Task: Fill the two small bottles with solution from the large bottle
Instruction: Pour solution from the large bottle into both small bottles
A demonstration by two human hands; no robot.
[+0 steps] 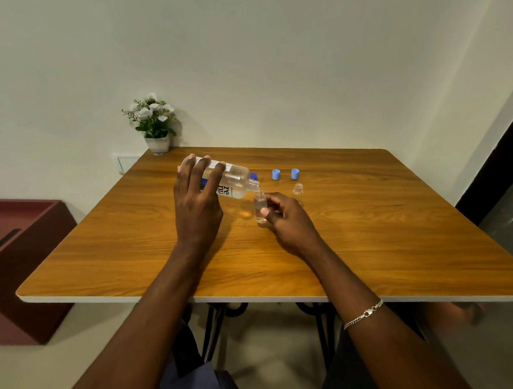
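Holds big bottle [235, 181] on its side in curled left hand [197, 203], mouth just above small bottle [260, 207] pinched upright by right hand [289, 222], other bottle [298, 190] behind.

One large bottle [235, 183] shows just left of the frame's centre. There are two small bottles: a lower small bottle [260, 207] at centre and an upper small bottle [298, 190] up and to its right. Caps number three: a left light blue cap [276, 174] and a right light blue cap [295, 174] above the small bottles, and one dark blue cap [253, 176] partly hidden behind the large bottle's neck. Two hands show, the left hand [197, 203] and the right hand [289, 222], with one bracelet [363, 313] at lower right. There is one table [365, 228], one potted plant [154, 122] at upper left, one wall plate [127, 163] and one reddish cabinet [20, 257] at the left edge.
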